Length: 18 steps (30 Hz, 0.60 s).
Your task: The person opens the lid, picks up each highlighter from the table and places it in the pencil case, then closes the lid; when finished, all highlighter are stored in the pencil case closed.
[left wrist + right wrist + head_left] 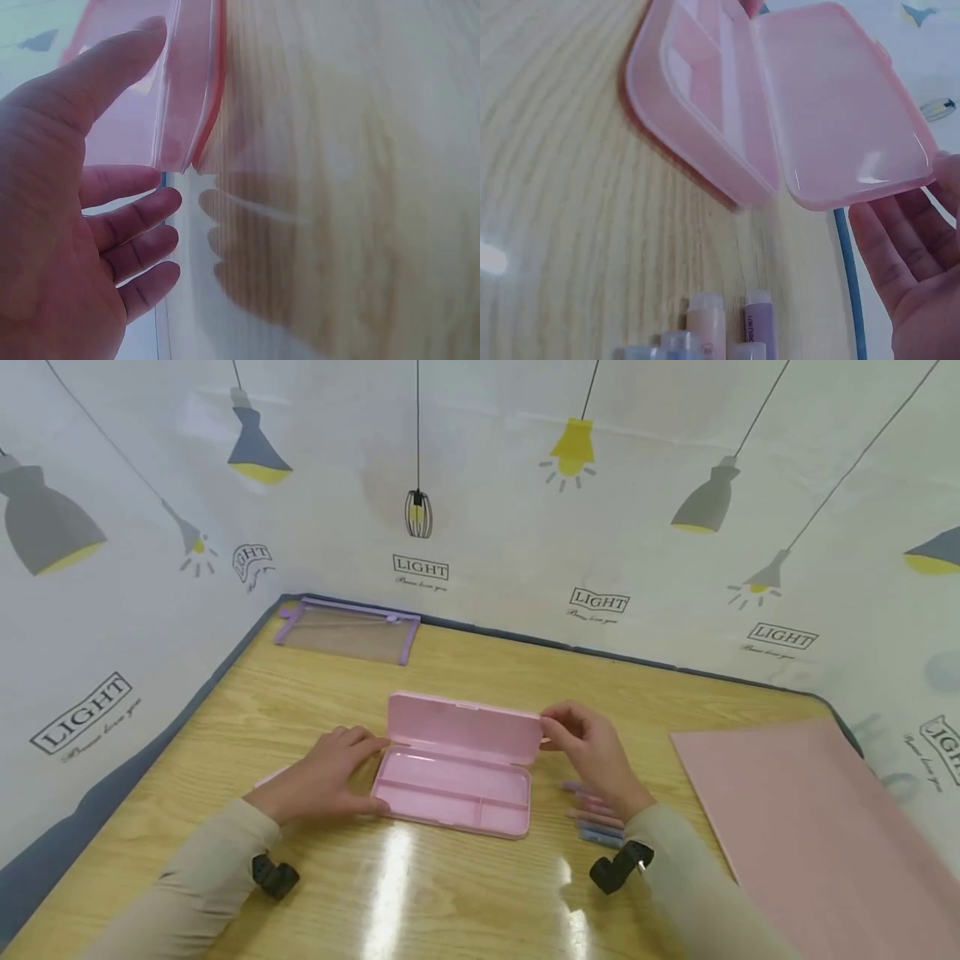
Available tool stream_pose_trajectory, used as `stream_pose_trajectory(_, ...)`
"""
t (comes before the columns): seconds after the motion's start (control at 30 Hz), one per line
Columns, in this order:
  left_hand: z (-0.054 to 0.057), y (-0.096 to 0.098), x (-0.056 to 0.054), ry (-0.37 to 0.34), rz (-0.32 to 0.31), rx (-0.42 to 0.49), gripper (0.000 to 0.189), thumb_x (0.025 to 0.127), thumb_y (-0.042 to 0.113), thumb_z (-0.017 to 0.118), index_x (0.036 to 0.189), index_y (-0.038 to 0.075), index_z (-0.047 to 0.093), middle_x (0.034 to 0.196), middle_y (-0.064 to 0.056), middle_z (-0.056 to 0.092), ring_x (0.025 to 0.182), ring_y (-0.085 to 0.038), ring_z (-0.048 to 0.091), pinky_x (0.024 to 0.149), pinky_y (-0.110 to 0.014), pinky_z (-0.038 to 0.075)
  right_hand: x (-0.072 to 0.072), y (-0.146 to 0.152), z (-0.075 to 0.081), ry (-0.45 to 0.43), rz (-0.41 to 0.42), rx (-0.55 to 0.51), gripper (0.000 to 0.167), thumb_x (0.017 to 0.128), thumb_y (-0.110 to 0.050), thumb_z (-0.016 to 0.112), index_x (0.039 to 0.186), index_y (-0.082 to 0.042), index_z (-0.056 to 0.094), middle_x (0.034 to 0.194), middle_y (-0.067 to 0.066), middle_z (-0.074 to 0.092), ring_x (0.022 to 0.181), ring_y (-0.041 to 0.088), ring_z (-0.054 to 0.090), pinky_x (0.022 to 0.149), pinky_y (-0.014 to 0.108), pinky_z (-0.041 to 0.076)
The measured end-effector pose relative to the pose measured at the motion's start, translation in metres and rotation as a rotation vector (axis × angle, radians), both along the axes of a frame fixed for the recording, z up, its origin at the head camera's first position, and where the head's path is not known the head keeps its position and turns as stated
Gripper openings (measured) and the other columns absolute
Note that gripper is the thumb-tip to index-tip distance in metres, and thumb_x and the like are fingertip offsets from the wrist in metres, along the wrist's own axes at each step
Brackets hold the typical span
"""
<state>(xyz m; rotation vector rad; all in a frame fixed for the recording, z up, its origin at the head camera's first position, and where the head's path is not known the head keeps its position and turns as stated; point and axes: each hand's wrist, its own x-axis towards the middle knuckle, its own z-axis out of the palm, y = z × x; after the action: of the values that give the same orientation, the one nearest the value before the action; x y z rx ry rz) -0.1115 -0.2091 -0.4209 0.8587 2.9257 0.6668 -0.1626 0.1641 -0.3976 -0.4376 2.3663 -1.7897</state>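
A pink plastic pencil case lies with its lid raised, showing divided compartments with nothing in them. My left hand is at the case's left end, index finger near the hinge corner and thumb by the front corner. Its fingers are loosely extended in the left wrist view. With thumb and fingers, my right hand pinches the right end of the lid. Below that hand lies a row of several pens with translucent caps, including a purple pen and a peach pen; the right forearm partly covers them.
A clear pouch with purple edging lies at the back left of the wooden table. On the right is a large pink sheet or mat. A pale pink thing is mostly hidden by the left wrist. Printed white curtain surrounds the table.
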Motion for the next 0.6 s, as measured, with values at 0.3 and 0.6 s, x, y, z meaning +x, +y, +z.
stream_pose_trajectory(0.3, -0.004, 0.001, 0.000, -0.052, -0.004, 0.051, 0.081, 0.078, 0.047, 0.079, 0.139, 0.001, 0.052, 0.124, -0.010, 0.057, 0.114, -0.029, 0.052, 0.100, -0.050, 0.044, -0.018, 0.002, -0.005, -0.105, -0.007, -0.055, 0.030, 0.100, -0.019, 0.059, 0.120, 0.002, 0.062, 0.116, 0.020, 0.065, 0.097, 0.017, 0.070, 0.084, 0.044, 0.058)
stream_pose_trajectory(0.6, 0.000, 0.004, 0.007, -0.064, -0.011, 0.063, 0.079, 0.081, 0.040, 0.079, 0.140, -0.003, 0.050, 0.125, -0.015, 0.057, 0.115, -0.033, 0.053, 0.099, -0.053, 0.045, -0.023, -0.002, -0.007, -0.171, -0.051, -0.012, 0.029, 0.099, -0.020, 0.060, 0.122, -0.003, 0.063, 0.119, 0.019, 0.065, 0.099, 0.021, 0.069, 0.086, 0.045, 0.058)
